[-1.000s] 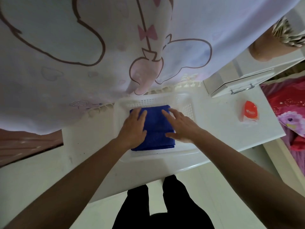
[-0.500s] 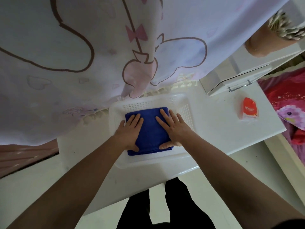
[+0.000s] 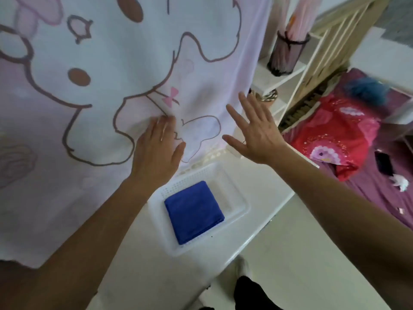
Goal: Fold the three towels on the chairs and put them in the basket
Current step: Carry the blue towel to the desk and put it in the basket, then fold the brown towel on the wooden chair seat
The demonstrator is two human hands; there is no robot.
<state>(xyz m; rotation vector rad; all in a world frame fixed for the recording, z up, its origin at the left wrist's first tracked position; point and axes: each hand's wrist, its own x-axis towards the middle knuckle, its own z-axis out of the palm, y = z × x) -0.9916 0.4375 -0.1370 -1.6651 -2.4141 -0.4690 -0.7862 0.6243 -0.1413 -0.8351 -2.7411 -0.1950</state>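
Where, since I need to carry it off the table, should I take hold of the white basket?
Probably by its flared rim, one hand on each opposite side, coming from outside. The white basket lies flat, with low perforated walls and no visible handles; the folded blue towel covers most of its floor.

Soft, even daylight glows through the pale curtain that fills the upper left of the frame, and nothing throws a hard shadow. The white counter is bright enough that the pale basket nearly melts into it. Both forearms darken toward the bottom corners. The whole picture is slightly soft. The left hand and right hand have smeared edges, and the bed at right is blurrier. The wide lens bows the wooden rails at upper right.
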